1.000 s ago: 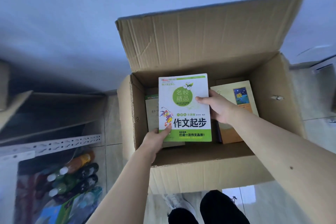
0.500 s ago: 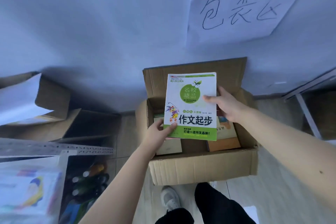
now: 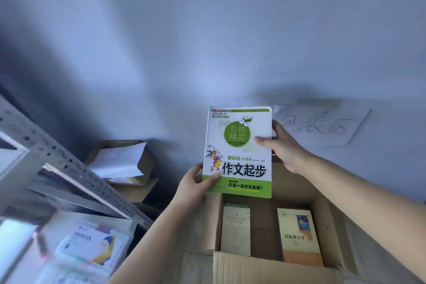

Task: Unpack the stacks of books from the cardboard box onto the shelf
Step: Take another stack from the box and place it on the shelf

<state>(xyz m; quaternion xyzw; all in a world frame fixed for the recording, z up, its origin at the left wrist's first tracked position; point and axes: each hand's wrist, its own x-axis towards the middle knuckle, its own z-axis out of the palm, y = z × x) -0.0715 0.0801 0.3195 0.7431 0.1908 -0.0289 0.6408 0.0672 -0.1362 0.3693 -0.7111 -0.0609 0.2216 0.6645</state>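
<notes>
A white and green book (image 3: 239,152) with a green circle on its cover is held up above the open cardboard box (image 3: 265,270). My left hand (image 3: 196,182) pinches its lower left corner. My right hand (image 3: 285,147) grips its right edge, thumb on the cover. Inside the box lie a cream book (image 3: 235,230) on the left and a yellow and orange book (image 3: 299,237) on the right. The grey metal shelf (image 3: 76,175) stands at the left, with a book (image 3: 90,244) lying on a lower level.
A second cardboard box (image 3: 124,168) with white paper on it sits on the floor by the wall, between shelf and box. A handwritten paper sign (image 3: 322,122) hangs on the blue-white wall behind my right hand.
Both hands have lifted the white and green book up out of the box. The view has risen and swung left, so the shelf now shows at the left.
</notes>
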